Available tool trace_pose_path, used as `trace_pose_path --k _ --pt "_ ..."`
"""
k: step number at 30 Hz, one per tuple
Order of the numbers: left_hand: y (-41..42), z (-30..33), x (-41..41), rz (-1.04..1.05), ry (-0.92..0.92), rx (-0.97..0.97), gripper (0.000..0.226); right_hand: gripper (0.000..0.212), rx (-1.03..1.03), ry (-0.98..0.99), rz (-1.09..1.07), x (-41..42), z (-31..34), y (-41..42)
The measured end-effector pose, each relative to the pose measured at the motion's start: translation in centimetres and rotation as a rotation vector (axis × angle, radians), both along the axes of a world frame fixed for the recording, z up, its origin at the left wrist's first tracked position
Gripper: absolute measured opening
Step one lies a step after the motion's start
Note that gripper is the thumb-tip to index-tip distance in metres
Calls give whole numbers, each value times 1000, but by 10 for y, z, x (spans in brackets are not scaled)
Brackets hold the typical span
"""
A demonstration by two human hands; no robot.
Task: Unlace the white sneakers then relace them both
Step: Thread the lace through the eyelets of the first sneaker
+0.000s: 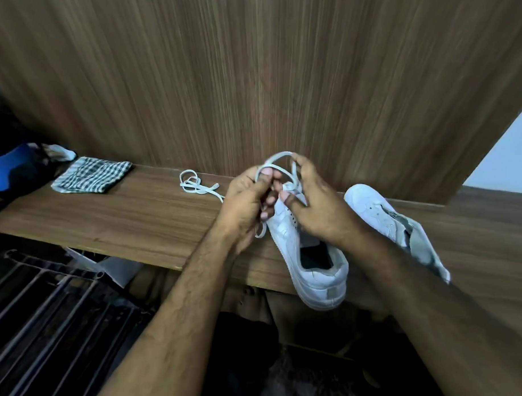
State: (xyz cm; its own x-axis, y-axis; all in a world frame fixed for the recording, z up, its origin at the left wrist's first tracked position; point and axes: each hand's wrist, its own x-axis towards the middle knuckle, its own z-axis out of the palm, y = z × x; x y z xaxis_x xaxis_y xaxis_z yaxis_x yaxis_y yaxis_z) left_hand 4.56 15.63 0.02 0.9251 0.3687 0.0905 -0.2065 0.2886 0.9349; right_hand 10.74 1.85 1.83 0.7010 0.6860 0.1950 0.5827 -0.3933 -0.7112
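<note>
A wood-grain wall panel (249, 73) rises behind a long wooden desk (130, 220) that carries everything. Under the desk's near edge on the left lies a dark metal rack (50, 309). At the far left end sits a blue and black bag (10, 168), and just beside it lies a folded checked cloth (93, 174).

Two white sneakers rest on the desk toward the right. The nearer sneaker (315, 270) lies with its heel hanging over the desk's front edge and its toe pointing to the wall; the second sneaker (378, 214) lies just to its right, partly hidden by the right forearm.

The left hand (245, 204) has its fingers curled round a white lace (277, 161), pinching it above the nearer sneaker's front. The right hand (316, 204) also pinches this lace, its thumb pressing down by the eyelets, and a loop of lace arches between the two hands. A second, loose lace (197, 185) lies coiled on the desk to the left of the hands, apart from both shoes
</note>
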Motion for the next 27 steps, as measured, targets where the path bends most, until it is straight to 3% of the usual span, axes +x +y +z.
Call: trace_pose_path --k 3,9,12,15,19,24,27 --pt "2 14 -3 -88 -186 -289 25 85 198 297 131 -7 -12 10" --pt "11 19 -12 -180 -309 -462 29 34 368 443 94 -14 -24 24" --pt "18 22 -18 -173 -321 -498 35 10 290 317 72 -9 -24 26" --pt "26 25 -24 -141 -301 -542 40 6 236 171 -11 -5 -23 28" --pt "35 26 -22 -10 -204 -504 36 6 429 153 -211 1 -8 31" --pt "34 13 -6 105 17 -280 29 11 758 806 -200 -5 15 24" --pt "28 6 -1 -28 140 -151 20 16 761 802 -160 -10 19 22"
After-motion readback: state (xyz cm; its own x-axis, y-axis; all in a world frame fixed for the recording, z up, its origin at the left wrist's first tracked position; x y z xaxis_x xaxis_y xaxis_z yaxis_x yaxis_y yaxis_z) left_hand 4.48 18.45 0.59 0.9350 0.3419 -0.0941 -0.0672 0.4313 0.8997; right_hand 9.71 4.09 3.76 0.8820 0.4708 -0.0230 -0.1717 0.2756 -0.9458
